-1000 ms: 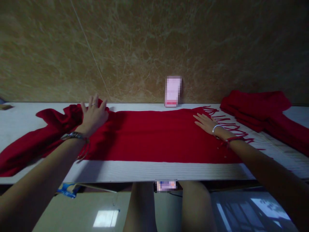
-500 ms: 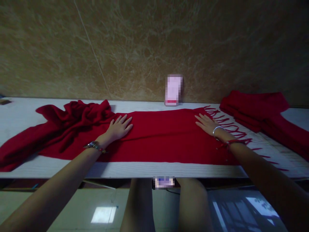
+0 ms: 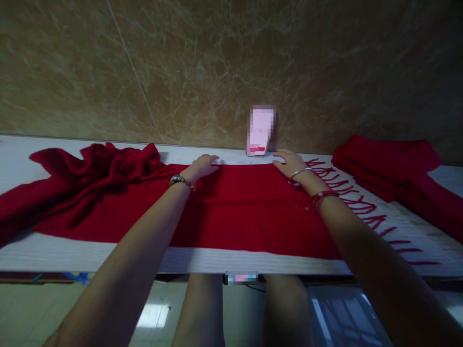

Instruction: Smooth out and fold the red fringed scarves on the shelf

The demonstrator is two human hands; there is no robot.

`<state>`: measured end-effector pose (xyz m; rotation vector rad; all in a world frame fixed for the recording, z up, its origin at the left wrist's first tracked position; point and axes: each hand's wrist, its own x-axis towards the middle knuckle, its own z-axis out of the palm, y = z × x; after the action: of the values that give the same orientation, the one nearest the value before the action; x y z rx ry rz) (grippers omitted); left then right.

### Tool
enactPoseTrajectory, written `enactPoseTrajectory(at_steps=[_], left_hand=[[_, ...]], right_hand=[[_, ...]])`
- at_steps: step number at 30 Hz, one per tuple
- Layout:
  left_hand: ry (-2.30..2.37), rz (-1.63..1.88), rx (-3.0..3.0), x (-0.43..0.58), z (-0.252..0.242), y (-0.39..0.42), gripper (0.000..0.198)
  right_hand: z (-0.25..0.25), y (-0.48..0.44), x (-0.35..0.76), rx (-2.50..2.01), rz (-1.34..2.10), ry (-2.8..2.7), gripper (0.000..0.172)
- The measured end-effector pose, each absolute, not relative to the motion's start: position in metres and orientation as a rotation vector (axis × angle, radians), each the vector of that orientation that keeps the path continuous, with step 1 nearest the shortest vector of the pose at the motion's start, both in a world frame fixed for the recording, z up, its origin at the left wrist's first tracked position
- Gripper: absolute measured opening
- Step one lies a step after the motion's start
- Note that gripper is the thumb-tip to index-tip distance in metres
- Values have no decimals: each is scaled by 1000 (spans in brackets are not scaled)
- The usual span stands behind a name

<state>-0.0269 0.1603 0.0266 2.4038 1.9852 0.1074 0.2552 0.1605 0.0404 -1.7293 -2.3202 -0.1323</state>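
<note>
Spot red scarf [image 3: 238, 212] flat across mid-frame, heaped at left, w/ fringe [image 3: 410, 250] at right. Find L hand [image 3: 204, 166] just L of ctr, loosely curled w/ slight gap, & R hand [image 3: 288, 162] R of ctr, half-open; both at upper edge, w/ no hold visible. Best to press lightly, evenly; avoid catching bracelets [image 3: 327, 193] on fringe.

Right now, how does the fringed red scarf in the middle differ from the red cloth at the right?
The fringed red scarf is spread flat across the middle, while the red cloth lies piled in layers. Loose fringe shows at the scarf's right end; none shows on the cloth. Both are red and lie on the white table.
</note>
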Motion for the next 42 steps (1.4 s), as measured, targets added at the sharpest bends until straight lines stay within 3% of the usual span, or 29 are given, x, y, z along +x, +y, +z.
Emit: enactPoseTrajectory(at_steps=[9,18,22,26,32,42], left_hand=[[1838,580,2635,-11,16,144,37],[1670,69,2695,-11,34,132,32],[1766,87,2620,-8,30,130,38],[1798,106,2598,-9,24,132,45],[1780,78,2677,-9,29,128,30],[1792,214,2719,-4,33,127,27]], right_hand=[[12,149,219,-1832,-207,-2325,49],[19,140,229,-1664,-132,-2593,42],[21,139,229,-1517,-48,-2670,37],[24,138,227,-1649,-49,-2612,38],[26,136,228,-1787,-145,-2563,32],[25,135,232,-1687,-137,-2423,10]])
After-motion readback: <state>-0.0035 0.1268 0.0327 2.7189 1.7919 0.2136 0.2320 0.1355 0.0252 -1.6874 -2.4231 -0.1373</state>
